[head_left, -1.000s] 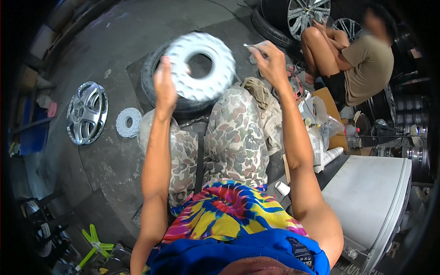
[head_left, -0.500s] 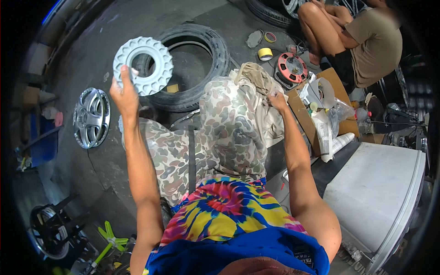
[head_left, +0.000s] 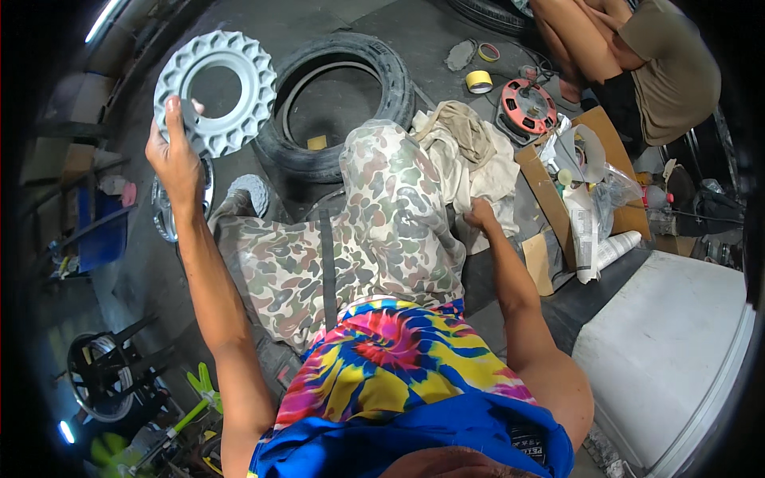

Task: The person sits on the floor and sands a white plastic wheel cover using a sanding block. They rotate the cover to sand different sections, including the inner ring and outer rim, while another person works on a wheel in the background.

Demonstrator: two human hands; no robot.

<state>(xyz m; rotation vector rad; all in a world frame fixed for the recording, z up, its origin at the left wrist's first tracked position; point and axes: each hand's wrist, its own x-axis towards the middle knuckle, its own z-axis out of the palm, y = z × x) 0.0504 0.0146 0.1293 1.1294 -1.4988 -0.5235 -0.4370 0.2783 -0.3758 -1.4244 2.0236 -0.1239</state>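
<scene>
Up at the left, my left hand (head_left: 177, 147) grips a pale grey ring (head_left: 239, 127) by its lower left edge, the thumb lying across its face. The ring has a scalloped outer rim and a wide round hole. It is held up, clear of the floor. My right hand (head_left: 480, 213) is closed at the lower edge of a crumpled beige cloth (head_left: 486, 163), beside my knee in camouflage trousers. Behind the ring, partly hidden by it and my wrist, is a silver spoked wheel (head_left: 209, 187).
A black tyre (head_left: 398, 88) lies flat ahead. To the right are yellow tape (head_left: 479, 81), a red reel (head_left: 527, 106), a cardboard box (head_left: 546, 199) of odds and ends, and a white panel (head_left: 661, 327). Another person (head_left: 677, 76) sits at the far right.
My left hand has carried the ring up and to the left, now overlapping the silver wheel. My right hand has drawn back toward me along the cloth, which lies more spread out.
</scene>
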